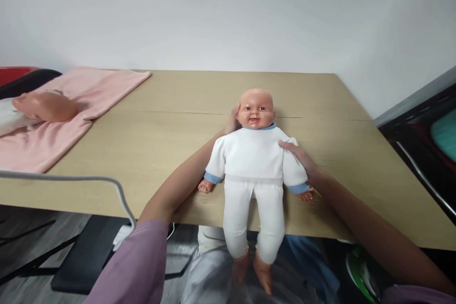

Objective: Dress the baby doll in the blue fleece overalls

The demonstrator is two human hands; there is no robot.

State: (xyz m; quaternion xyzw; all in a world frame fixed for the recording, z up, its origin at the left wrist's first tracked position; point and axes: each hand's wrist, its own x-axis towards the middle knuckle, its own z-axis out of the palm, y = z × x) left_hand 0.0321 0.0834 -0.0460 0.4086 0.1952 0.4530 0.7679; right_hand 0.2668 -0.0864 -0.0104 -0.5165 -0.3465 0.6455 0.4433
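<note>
A: Where's the doll (pixel 253 154) being held atm?
B: Over the table (pixel 156 140), near edge, facing the cam, feet hanging past. Can't tell if its back's touching.
A: Hands?
B: L hand (pixel 233 119) is cupping its head's side; fingertips are hiding, can't tell how closed. R hand (pixel 299 154) is gripping its upper arm, thumb in front.
A: What else?
B: 2nd doll (pixel 53 107) is lying on a pink blanket (pixel 107 85), far L.

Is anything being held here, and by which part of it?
Yes, a baby doll: the right hand grips its upper sleeve, thumb in front; the left hand lies against its head, fingers partly hidden.
</note>
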